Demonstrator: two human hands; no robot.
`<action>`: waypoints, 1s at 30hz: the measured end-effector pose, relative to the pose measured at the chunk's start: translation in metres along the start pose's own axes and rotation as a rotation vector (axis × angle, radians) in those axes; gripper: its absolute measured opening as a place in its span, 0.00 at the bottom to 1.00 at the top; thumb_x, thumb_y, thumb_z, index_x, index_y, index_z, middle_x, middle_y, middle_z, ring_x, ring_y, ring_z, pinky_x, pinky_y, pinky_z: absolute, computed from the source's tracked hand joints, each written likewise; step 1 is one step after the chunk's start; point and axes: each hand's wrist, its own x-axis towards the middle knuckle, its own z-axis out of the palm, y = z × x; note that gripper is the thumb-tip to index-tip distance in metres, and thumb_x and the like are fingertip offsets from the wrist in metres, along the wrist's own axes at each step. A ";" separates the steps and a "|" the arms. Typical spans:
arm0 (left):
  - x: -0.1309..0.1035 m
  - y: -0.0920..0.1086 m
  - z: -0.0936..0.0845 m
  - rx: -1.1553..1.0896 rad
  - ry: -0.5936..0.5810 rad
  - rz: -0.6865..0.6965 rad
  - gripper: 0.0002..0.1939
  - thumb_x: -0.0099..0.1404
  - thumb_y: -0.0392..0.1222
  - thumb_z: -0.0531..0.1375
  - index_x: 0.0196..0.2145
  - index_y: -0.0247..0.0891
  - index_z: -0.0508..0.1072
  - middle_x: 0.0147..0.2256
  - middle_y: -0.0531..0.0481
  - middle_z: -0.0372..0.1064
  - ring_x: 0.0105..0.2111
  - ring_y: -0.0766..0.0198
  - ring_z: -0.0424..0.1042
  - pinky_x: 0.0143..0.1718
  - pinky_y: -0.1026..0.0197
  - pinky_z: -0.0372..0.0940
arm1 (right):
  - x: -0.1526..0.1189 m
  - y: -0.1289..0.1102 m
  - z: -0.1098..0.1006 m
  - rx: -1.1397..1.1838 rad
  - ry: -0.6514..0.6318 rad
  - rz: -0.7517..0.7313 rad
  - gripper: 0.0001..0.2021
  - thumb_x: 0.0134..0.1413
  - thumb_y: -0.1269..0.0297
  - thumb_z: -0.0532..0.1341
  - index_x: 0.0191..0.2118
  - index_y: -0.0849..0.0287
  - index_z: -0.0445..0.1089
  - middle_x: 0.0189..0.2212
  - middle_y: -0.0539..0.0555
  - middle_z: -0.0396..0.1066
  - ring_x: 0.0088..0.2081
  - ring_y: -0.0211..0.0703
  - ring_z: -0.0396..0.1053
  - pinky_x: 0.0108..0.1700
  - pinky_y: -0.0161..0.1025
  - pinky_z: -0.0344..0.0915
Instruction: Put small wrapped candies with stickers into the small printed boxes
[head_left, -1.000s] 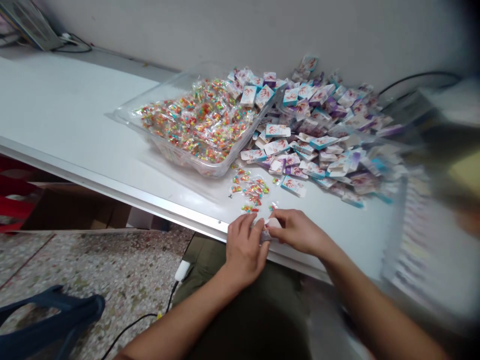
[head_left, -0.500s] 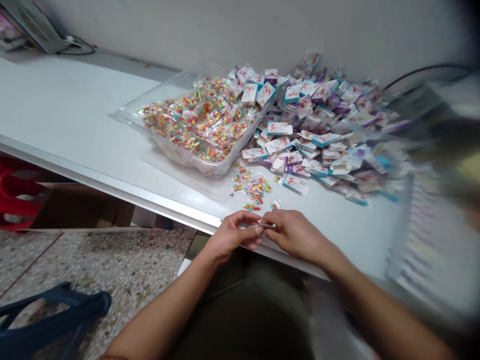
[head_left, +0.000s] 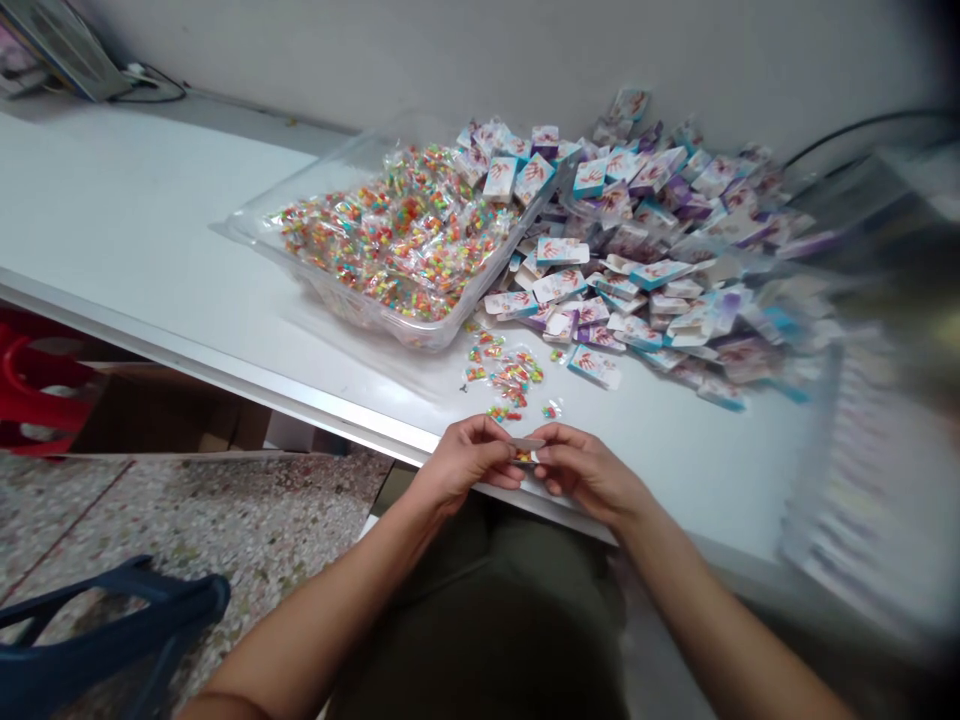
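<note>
From my remote view, the left hand point(head_left: 459, 466) and right hand point(head_left: 589, 468) pinch a small box point(head_left: 528, 443) at the counter's point(head_left: 150, 220) edge, coloured pieces point(head_left: 523, 456) visible, flap unclosed, loose packets point(head_left: 516, 376) beyond.

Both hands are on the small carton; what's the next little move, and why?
Probably ease the upper panel down: the small carton looks open, colourful pieces show in the gap, and the left hand and right hand grip opposite ends.

No readable text, print on small boxes point(head_left: 594, 366) too tiny, blurred
</note>
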 end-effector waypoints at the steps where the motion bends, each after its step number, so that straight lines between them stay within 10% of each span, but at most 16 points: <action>1: 0.001 0.001 0.001 0.005 0.001 0.003 0.10 0.46 0.34 0.65 0.28 0.35 0.67 0.19 0.54 0.71 0.20 0.65 0.74 0.25 0.64 0.71 | -0.001 0.000 0.003 -0.063 0.039 -0.057 0.10 0.42 0.65 0.66 0.35 0.58 0.75 0.26 0.48 0.71 0.25 0.35 0.66 0.23 0.32 0.60; 6: 0.006 0.002 0.003 -0.004 0.004 0.012 0.11 0.46 0.34 0.64 0.29 0.35 0.67 0.21 0.53 0.73 0.20 0.65 0.74 0.23 0.64 0.70 | -0.009 -0.003 0.011 -0.538 0.142 -0.547 0.10 0.54 0.66 0.61 0.41 0.54 0.78 0.40 0.53 0.77 0.42 0.43 0.73 0.46 0.42 0.68; 18: 0.003 0.000 -0.009 -0.086 -0.091 0.009 0.16 0.51 0.44 0.68 0.34 0.32 0.71 0.25 0.45 0.76 0.26 0.61 0.78 0.32 0.62 0.74 | -0.012 0.000 0.007 -0.966 0.232 -0.779 0.11 0.61 0.68 0.57 0.44 0.58 0.76 0.41 0.54 0.79 0.42 0.44 0.77 0.47 0.41 0.74; 30: 0.001 -0.009 -0.006 -0.185 -0.046 0.059 0.20 0.47 0.42 0.74 0.34 0.30 0.74 0.29 0.48 0.76 0.30 0.62 0.78 0.36 0.61 0.74 | -0.010 0.008 -0.012 -1.321 0.024 -1.126 0.21 0.59 0.75 0.57 0.58 0.62 0.66 0.51 0.63 0.73 0.47 0.48 0.74 0.46 0.46 0.74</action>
